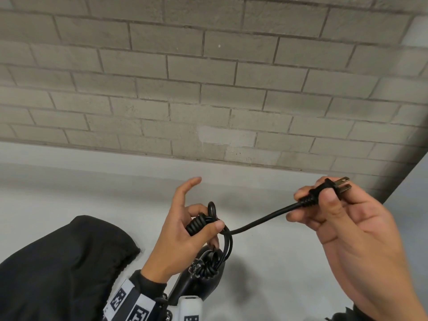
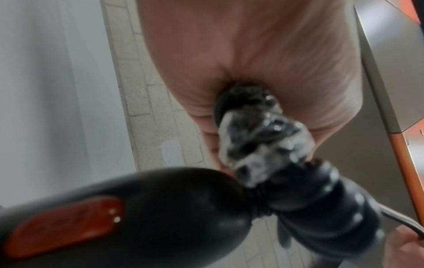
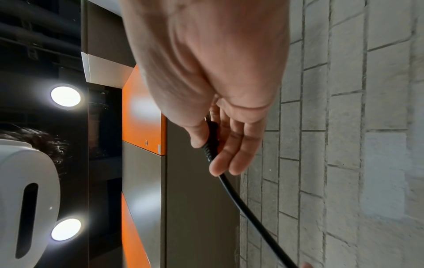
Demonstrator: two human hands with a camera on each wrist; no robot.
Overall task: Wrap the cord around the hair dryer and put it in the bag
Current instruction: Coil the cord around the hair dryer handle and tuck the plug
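Grey brick wall [image 1: 208, 89] behind, pale tabletop [image 1: 69, 186] below; black bag [image 1: 58, 269] lying at the left edge. Left hand [image 1: 185, 237] gripping the handle of the black hair dryer [image 1: 199, 274], thumb pressed on the coils of cord [image 1: 259, 222] wound round it, forefinger raised clear; right hand [image 1: 352, 228] pinching the plug [image 1: 324, 188] between thumb and fingers, prongs pointing away; last stretch of cord running between both hands above the table.

Head view: above, facing forward-down toward brick wall [image 1: 208, 89]. Left wrist view – very close, along palm, blurred. Right wrist view – close, along fingers. All three share black cord [image 1: 261, 222].
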